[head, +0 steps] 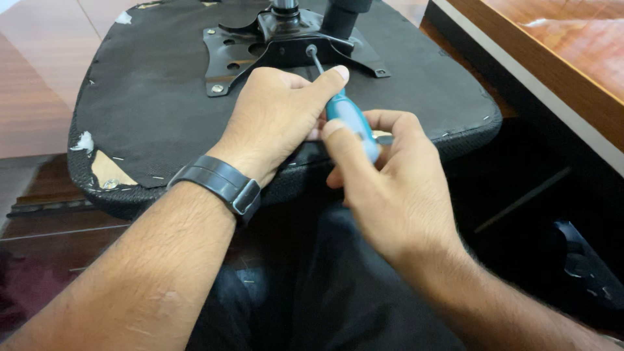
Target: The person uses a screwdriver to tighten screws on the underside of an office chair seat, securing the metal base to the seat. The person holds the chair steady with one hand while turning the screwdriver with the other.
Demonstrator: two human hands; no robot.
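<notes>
The screwdriver [348,117] has a smooth teal plastic handle and a thin round steel shaft. Its tip sits at a screw head [311,49] on the black metal mounting plate [260,49], which is fixed to the underside of an upturned chair seat [149,97].

The right hand [390,188] has its grip clamped on the rear end of the handle; the thumb lies along the top of the handle and the fingers curl beneath. The left hand [276,120] has its grip closed on the front of the handle, nearer the plate, with the index finger laid along the tool toward the shaft. A dark band wristwatch [221,184] with a flat clasp sits on the left wrist.

The mounting plate is stamped sheet metal, painted black, with round and oblong holes. A bright bolt head [217,88] shows at the plate corner nearest the left hand. A steel column [285,6] and a black cylindrical part [343,16] rise from the far side of the plate.

The seat underside is covered in matt black non-woven fabric, stapled at the edge. The rim is coarse black mesh. On the side of the seat left of the plate the fabric is torn, exposing pale wood [107,170] and white scraps.

A glossy reddish wooden worktop [552,45] with a dark edge lies right of the plate.
</notes>
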